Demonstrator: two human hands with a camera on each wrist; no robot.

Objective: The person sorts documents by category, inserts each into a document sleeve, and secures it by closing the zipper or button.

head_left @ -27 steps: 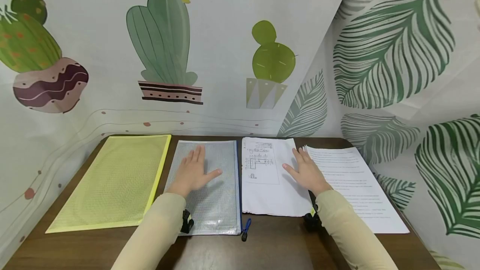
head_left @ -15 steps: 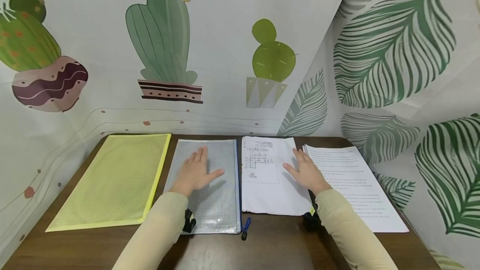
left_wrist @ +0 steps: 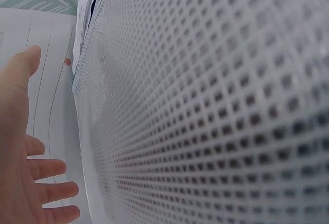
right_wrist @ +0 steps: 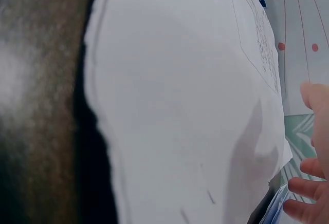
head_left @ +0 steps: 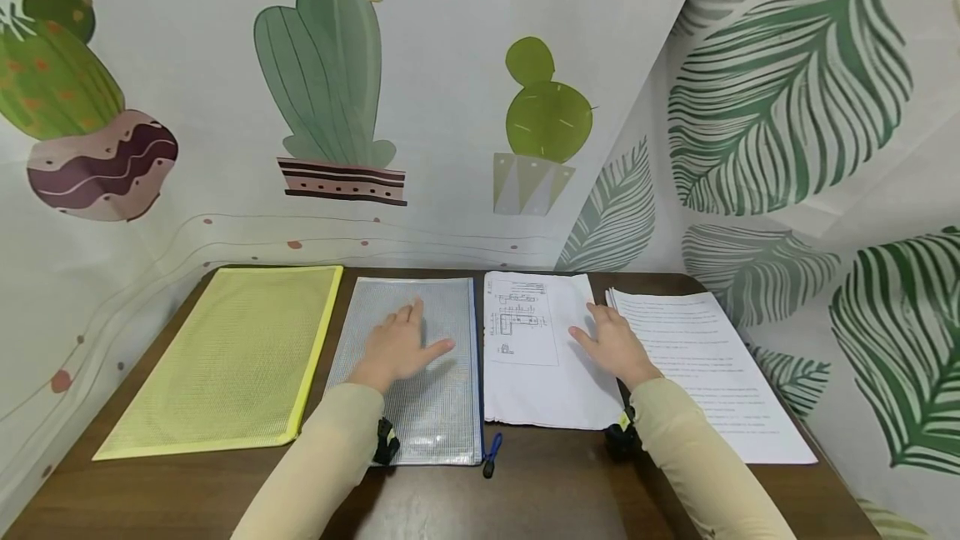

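Observation:
My left hand [head_left: 399, 350] hovers over a clear mesh zip pouch [head_left: 442, 415] with a blue zipper edge, fingers extended and thumb spread. The left wrist view shows a gap between that hand [left_wrist: 25, 183] and the mesh [left_wrist: 180, 106]. To the right, a sheet with a line drawing [head_left: 536, 394] lies on top of other paper. My right hand [head_left: 615, 347] is held above its right edge, fingers extended and holding nothing. In the right wrist view, a shadow falls on the white sheet [right_wrist: 175, 95] beside the hand [right_wrist: 316, 183].
A yellow mesh pouch [head_left: 217, 357] lies at the left of the brown table [head_left: 540, 490]. A stack of printed pages [head_left: 720, 382] is at the right. The blue zipper pull [head_left: 491, 455] hangs off the clear pouch's corner. A patterned wall cloth [head_left: 450, 107] stands behind.
My left hand has drifted a little to the right and nearer to me over the mesh pouch. The right hand has barely shifted. The pouches and papers stay where they were.

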